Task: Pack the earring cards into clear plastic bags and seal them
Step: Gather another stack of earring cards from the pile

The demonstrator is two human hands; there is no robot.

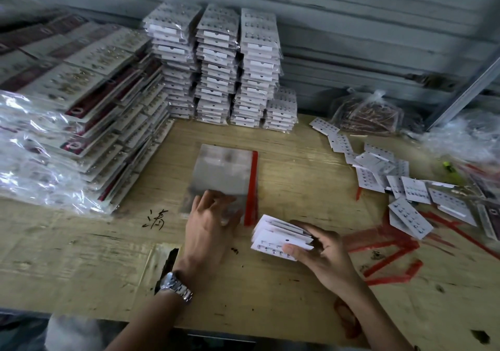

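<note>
Blurred left hand [209, 226] presses spread fingers [209, 202] on glossy clear bags [224, 169]; right hand [322, 256] grips fanned white earring cards [273, 238].

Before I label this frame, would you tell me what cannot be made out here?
- Head view: whether the left hand pinches one of the clear bags or only presses them; motion blur.
- Head view: how many earring cards the right hand holds; fanned, blurred, partly covered by that hand.
- Head view: what the tied bag at back right holds; crumpled plastic, small.
- Head view: the earrings in the bagged stacks; too small.
</note>
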